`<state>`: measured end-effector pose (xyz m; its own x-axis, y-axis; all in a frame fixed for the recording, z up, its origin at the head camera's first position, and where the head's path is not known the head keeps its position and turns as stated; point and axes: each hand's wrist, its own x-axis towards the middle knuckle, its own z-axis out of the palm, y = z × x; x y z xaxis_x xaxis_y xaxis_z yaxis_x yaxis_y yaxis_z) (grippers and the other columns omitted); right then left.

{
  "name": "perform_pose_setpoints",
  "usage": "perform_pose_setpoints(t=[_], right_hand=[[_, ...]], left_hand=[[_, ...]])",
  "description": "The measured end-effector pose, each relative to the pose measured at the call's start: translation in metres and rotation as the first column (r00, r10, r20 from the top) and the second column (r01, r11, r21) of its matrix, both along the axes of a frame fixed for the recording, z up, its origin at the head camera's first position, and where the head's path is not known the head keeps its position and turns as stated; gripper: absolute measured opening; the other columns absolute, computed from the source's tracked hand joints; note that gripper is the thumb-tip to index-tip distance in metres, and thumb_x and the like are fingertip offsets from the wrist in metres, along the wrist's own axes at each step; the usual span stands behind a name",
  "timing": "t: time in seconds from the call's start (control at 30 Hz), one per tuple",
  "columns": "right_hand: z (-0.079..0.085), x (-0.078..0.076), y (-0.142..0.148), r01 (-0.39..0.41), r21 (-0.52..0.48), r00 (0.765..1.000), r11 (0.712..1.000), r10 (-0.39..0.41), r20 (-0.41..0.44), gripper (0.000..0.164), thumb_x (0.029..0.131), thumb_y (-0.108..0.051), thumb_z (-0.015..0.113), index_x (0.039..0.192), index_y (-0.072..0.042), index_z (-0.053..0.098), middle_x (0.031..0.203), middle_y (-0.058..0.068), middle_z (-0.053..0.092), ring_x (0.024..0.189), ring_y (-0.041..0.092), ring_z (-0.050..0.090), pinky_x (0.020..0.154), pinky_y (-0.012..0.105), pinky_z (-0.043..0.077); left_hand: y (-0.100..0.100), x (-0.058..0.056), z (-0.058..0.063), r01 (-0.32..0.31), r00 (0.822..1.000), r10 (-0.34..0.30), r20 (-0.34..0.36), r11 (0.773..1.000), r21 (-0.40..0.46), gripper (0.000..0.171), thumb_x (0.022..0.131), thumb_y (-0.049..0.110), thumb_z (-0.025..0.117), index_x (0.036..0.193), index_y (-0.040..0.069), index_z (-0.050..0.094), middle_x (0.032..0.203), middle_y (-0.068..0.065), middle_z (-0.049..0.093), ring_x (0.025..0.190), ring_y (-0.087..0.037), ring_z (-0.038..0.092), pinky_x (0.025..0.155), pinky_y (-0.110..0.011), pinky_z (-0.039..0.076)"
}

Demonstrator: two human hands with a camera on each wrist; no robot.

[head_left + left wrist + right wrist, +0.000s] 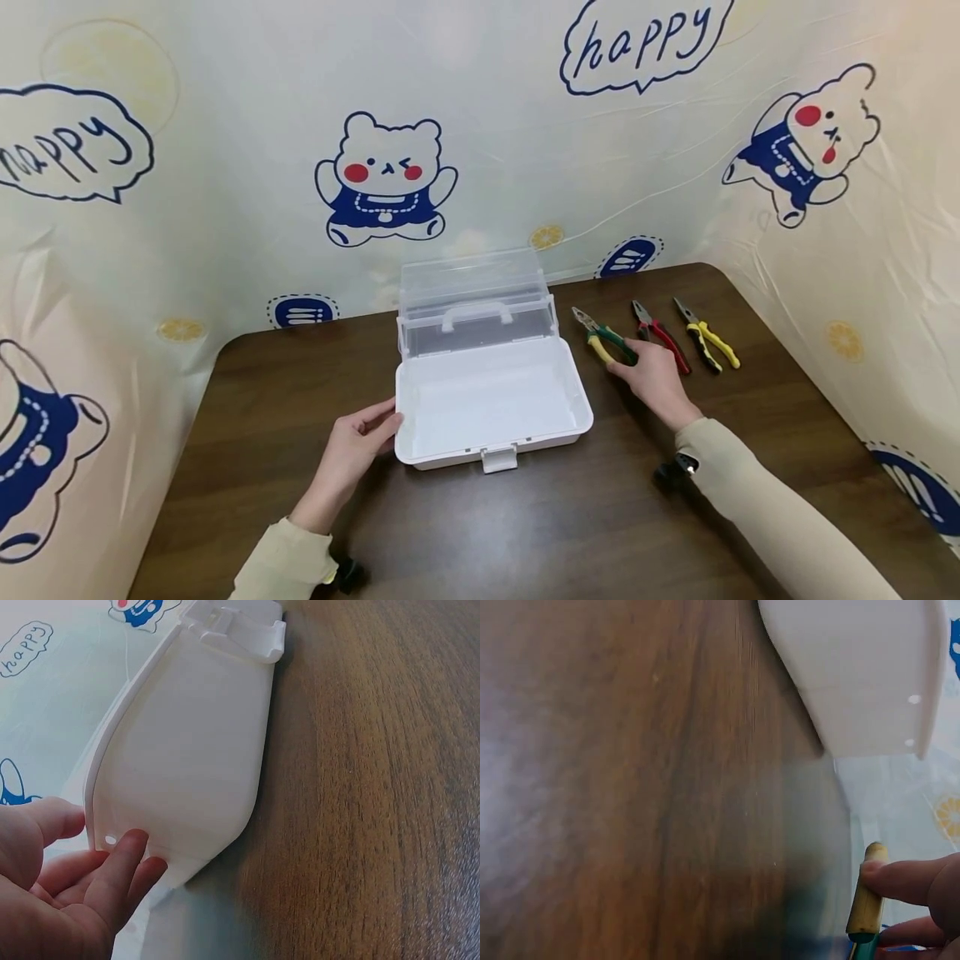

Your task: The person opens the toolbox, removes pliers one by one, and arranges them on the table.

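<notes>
A white toolbox point(491, 400) with its see-through lid point(476, 292) raised sits on the table, its inside bare. My left hand point(358, 437) holds the box's left end; in the left wrist view the thumb lies at the rim and the fingers point(124, 874) against the outer wall. To the right of the box, my right hand point(654, 375) grips the yellow-and-green handles of a pair of combination pliers point(600, 335), jaws pointing away. The thumb presses on the yellow handle point(866, 904) in the right wrist view.
Right of my right hand lie red-handled pliers point(660, 333) and yellow-and-black long-nose pliers point(707, 337). The toolbox's front latch point(499, 459) hangs down. A printed cloth point(495, 142) stands behind the brown table point(480, 542).
</notes>
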<state>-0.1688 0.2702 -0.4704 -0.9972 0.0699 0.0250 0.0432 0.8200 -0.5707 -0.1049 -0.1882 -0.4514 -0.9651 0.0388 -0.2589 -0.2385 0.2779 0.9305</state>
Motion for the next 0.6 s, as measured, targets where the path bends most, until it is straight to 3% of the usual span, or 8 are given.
perform_pose_setpoints(t=[0.6], right_hand=[[-0.011,-0.011,-0.016,0.061,0.1,0.998,0.993,-0.06,-0.011,0.056,0.093,-0.018,0.08,0.133,0.016,0.061,0.129,0.035,0.064,0.115,0.052,0.061,0.098,0.064,0.049]], left_hand=[[-0.001,0.001,-0.002,0.013,1.0,-0.013,-0.008,1.0,0.009,0.048,0.103,0.019,0.069,0.146,0.003,0.059,0.141,-0.022,0.063,0.106,-0.017,0.072,0.088,-0.033,0.061]])
